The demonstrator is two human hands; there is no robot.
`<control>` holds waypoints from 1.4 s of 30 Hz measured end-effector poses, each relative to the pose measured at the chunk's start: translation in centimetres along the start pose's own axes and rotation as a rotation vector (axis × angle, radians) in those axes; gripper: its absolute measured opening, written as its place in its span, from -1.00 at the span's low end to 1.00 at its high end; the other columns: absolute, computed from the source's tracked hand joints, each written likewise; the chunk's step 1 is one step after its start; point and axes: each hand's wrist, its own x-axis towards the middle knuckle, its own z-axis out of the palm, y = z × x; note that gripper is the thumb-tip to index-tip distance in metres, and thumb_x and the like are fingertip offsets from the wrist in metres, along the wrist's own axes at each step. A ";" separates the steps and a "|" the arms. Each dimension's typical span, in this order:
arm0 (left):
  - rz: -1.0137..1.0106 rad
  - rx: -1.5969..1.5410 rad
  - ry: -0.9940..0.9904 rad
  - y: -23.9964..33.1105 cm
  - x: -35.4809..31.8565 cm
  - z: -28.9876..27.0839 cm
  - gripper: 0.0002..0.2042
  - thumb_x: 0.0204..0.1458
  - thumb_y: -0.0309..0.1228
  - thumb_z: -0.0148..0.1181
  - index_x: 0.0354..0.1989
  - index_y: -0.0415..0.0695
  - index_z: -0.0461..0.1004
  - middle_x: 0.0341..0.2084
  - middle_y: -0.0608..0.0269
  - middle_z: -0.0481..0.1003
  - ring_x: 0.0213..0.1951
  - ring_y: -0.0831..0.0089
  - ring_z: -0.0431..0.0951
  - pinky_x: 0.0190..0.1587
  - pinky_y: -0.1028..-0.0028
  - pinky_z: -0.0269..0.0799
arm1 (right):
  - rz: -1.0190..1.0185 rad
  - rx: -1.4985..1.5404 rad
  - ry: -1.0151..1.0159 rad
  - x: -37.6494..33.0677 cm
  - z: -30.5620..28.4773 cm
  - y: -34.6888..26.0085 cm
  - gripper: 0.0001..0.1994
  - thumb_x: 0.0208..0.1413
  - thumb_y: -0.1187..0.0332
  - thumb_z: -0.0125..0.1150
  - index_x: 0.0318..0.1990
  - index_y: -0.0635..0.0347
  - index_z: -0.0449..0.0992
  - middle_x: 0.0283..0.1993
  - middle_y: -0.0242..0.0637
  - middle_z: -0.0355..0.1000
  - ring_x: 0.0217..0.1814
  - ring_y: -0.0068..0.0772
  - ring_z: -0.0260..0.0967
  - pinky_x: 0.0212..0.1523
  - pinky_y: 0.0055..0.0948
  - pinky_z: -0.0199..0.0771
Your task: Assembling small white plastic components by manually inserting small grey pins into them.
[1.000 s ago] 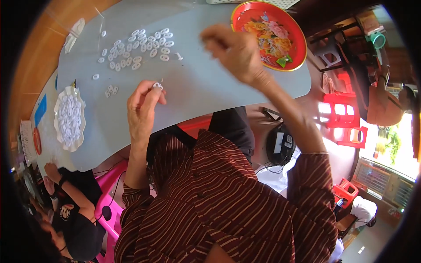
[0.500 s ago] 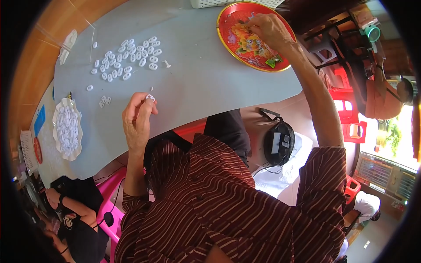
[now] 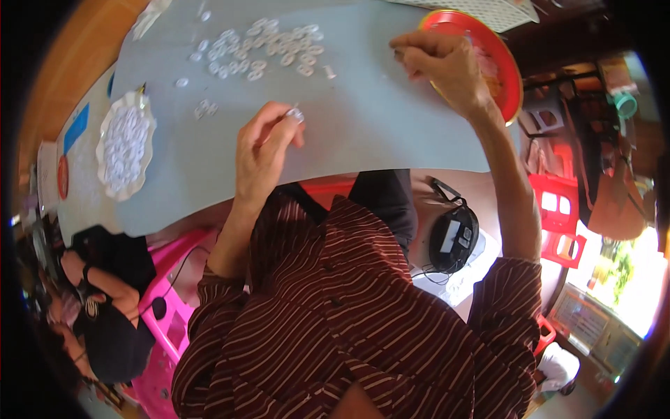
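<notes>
My left hand (image 3: pixel 264 148) is above the near part of the grey table, its thumb and fingers closed on a small white plastic piece (image 3: pixel 295 114). Beside the red round tray (image 3: pixel 513 84), my right hand (image 3: pixel 450 75) has thumb and fingertips pinched together. Something tiny and greyish shows at those fingertips, too blurred to name. Beyond my left hand lie many white oval pieces (image 3: pixel 257 66) with holes, spread loosely on the table. A little cluster of similar white pieces (image 3: pixel 205 108) sits apart from them, left of my left hand.
A wavy-edged white dish (image 3: pixel 105 157) heaped with white pieces stands at the table's left. A white perforated basket (image 3: pixel 513 15) is at the far right. A pink chair (image 3: pixel 164 328) and a person in black (image 3: pixel 115 328) are at lower left; a black bag (image 3: pixel 453 239) lies below the table edge.
My right hand has moved from over the red tray leftward past its rim, fingers still pinched. My left hand keeps hold of the white piece. The whole view has shifted.
</notes>
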 end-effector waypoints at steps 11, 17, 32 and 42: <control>0.027 -0.152 0.087 -0.5 0.1 1.0 -0.87 0.09 -0.43 0.04 -0.40 -0.24 0.42 -0.65 0.34 0.38 -0.50 0.64 0.34 -0.39 0.60 0.25 | 0.029 0.788 -0.273 -1.8 10.8 -1.3 -0.89 0.08 0.41 0.20 -0.30 0.26 0.48 -0.39 -0.41 0.41 -0.39 -0.62 0.29 -0.34 -0.60 0.33; 0.062 -0.189 0.105 -0.5 0.0 1.3 -0.87 0.11 -0.42 0.04 -0.39 -0.24 0.41 -0.62 0.37 0.37 -0.51 0.65 0.34 -0.41 0.62 0.23 | 0.063 0.857 -0.184 -2.3 11.3 -1.6 -0.90 0.08 0.45 0.19 -0.24 0.22 0.47 -0.37 -0.44 0.42 -0.35 -0.63 0.32 -0.33 -0.60 0.33; 0.089 -0.195 0.166 -1.0 -0.1 2.2 -0.84 0.13 -0.40 0.05 -0.36 -0.27 0.39 -0.57 0.37 0.37 -0.52 0.65 0.35 -0.46 0.63 0.25 | 0.045 0.864 -0.019 -2.9 12.4 -1.9 -0.91 0.08 0.51 0.18 -0.25 0.18 0.48 -0.35 -0.46 0.44 -0.34 -0.67 0.33 -0.28 -0.62 0.35; 0.094 -0.187 0.093 -1.2 -0.2 1.8 -0.83 0.12 -0.38 0.09 -0.35 -0.28 0.42 -0.57 0.36 0.41 -0.52 0.69 0.36 -0.50 0.67 0.23 | -0.038 0.707 -0.113 -2.8 11.4 -1.6 -0.89 0.08 0.42 0.21 -0.32 0.29 0.51 -0.46 -0.44 0.43 -0.40 -0.68 0.31 -0.35 -0.65 0.37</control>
